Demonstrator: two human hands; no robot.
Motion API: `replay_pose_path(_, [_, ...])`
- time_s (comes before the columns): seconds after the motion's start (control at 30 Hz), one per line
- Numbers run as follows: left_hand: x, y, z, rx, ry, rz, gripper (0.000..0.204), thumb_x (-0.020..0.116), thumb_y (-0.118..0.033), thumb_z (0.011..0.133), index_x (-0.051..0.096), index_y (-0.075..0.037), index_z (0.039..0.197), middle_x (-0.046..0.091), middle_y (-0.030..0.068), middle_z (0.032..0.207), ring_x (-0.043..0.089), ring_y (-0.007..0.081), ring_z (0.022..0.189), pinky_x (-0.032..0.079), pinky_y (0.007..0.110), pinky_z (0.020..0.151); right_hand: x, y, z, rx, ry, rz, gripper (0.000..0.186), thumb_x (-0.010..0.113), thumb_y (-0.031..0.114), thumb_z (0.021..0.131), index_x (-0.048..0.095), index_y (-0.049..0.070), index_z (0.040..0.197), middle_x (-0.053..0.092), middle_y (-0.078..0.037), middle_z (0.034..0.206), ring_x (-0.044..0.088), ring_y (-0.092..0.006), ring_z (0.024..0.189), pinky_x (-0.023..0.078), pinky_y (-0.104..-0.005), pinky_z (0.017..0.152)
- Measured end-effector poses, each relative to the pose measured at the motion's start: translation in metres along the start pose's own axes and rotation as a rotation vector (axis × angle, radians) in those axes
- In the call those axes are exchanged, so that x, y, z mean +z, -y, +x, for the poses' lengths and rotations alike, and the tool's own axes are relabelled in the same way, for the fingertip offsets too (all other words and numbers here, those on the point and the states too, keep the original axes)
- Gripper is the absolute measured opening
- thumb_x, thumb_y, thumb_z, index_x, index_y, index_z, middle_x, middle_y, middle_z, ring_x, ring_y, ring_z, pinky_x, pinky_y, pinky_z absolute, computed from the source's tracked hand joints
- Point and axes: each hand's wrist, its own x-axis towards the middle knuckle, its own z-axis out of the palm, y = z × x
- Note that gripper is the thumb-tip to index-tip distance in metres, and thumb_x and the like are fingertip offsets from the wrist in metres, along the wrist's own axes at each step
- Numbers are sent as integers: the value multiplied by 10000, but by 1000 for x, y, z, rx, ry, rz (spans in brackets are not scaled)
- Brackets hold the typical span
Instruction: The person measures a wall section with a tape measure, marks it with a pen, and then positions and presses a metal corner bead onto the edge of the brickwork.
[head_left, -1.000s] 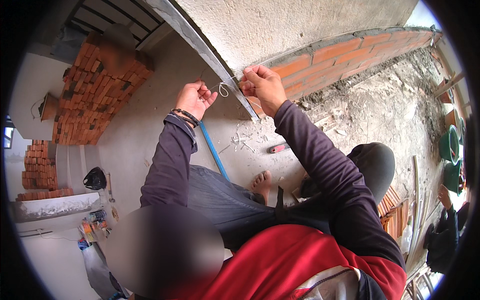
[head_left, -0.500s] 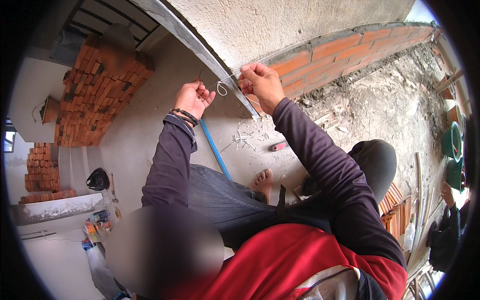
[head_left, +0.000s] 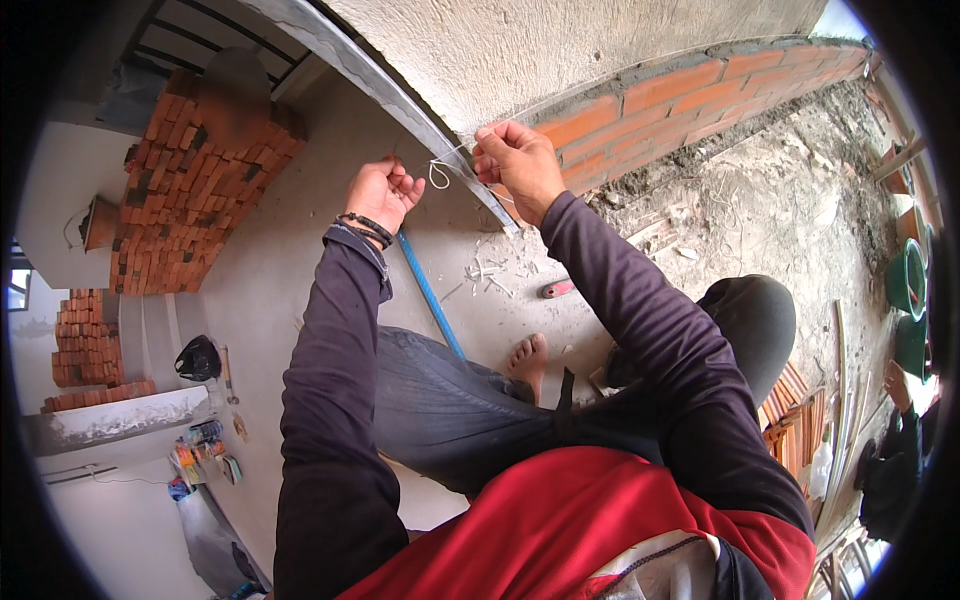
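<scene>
A thin white string [head_left: 440, 178] with a small loop or knot in it stretches between my two hands. My left hand [head_left: 384, 196], with dark bracelets at the wrist, is closed, its fingertips pinching the string's left end. My right hand [head_left: 520, 165] pinches the other end between thumb and forefinger, next to the low brick wall [head_left: 680, 98]. Just behind the loop runs a long grey straight edge [head_left: 400, 105] slanting down to the floor, along the corner of the plastered wall [head_left: 570, 45].
A blue bar [head_left: 428, 295] lies below my left hand. Near my bare foot [head_left: 527, 360] are a red-handled tool [head_left: 558, 288] and white scraps [head_left: 488, 278]. Stacked bricks [head_left: 190, 200] stand at left; green buckets [head_left: 906, 280] and another person's hand [head_left: 897, 385] are at right.
Both hands have shifted very slightly left, the string still held between them. A blurred round shape at the lower left is gone, uncovering my left sleeve and the floor.
</scene>
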Motion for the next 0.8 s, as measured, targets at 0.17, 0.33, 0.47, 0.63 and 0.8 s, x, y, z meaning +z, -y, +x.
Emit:
replay_pose_path(0.17, [2, -2, 4, 6, -38, -30, 123, 468, -74, 942, 534, -80, 838, 485, 18, 762, 482, 142, 688, 540, 364, 788, -1, -1, 1, 2, 2, 15, 164, 642, 186, 937, 648, 23, 938, 640, -37, 803, 591, -98, 639, 523, -255, 593])
replay_pose_path(0.33, [1, -2, 16, 22, -16, -18, 116, 468, -97, 968, 535, -84, 875, 484, 16, 764, 476, 145, 682, 532, 383, 784, -2, -1, 0, 21, 8, 12, 153, 656, 179, 927, 652, 27, 947, 637, -29, 797, 603, -98, 648, 524, -254, 588])
replay_pose_path(0.47, [3, -1, 28, 33, -43, -17, 116, 494, -124, 977, 550, -101, 878, 495, 12, 761, 475, 151, 684, 524, 400, 787, -6, 5, -3, -6, -9, 32, 160, 672, 180, 923, 651, 28, 966, 637, -30, 812, 614, -102, 655, 530, -259, 587])
replay_pose_path(0.63, [5, 1, 42, 75, -26, -32, 117, 573, -167, 964, 572, -104, 865, 523, 21, 758, 501, 175, 706, 538, 429, 770, -9, 12, -2, -10, -60, 80, 169, 680, 183, 922, 644, 27, 977, 628, -31, 817, 611, -107, 652, 536, -263, 598])
replay_pose_path(0.8, [14, 1, 45, 103, -45, -6, 58, 560, -119, 938, 591, -99, 893, 545, 5, 758, 531, 176, 687, 553, 432, 761, -12, 6, 1, -31, -36, 80, 133, 662, 153, 932, 630, 24, 942, 620, -30, 802, 604, -110, 655, 541, -274, 607])
